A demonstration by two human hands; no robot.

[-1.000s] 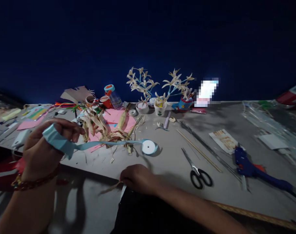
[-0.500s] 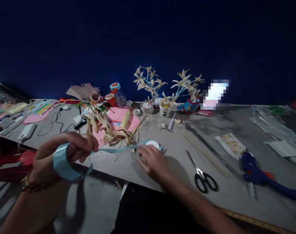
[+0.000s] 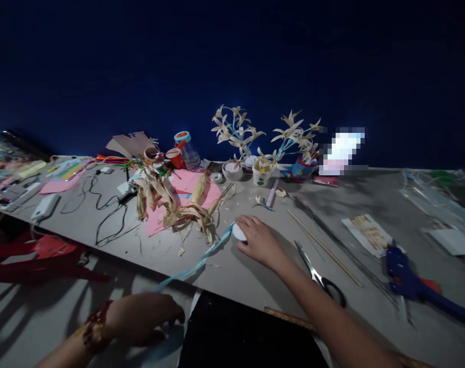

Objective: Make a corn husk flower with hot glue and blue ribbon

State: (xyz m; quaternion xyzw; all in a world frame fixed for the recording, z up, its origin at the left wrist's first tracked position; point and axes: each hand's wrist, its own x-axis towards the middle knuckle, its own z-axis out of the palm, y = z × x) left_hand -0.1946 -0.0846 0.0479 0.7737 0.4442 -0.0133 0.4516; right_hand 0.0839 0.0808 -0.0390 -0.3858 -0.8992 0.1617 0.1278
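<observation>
Head view: right hand (image 3: 260,244) clamped on spool (image 3: 238,233), ribbon (image 3: 202,261) toward left hand (image 3: 145,318), grip unclear.

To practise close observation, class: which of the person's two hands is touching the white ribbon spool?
The right hand, touching the white spool; the left hand, with a bracelet at its wrist, is apart from it.

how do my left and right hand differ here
The left hand has a bracelet at its wrist; the right hand has none.

The left hand is off the near edge of the table; the right hand is over the tabletop, fingers around the white spool.

Shared: both are bare, palms mostly turned from view.
</observation>
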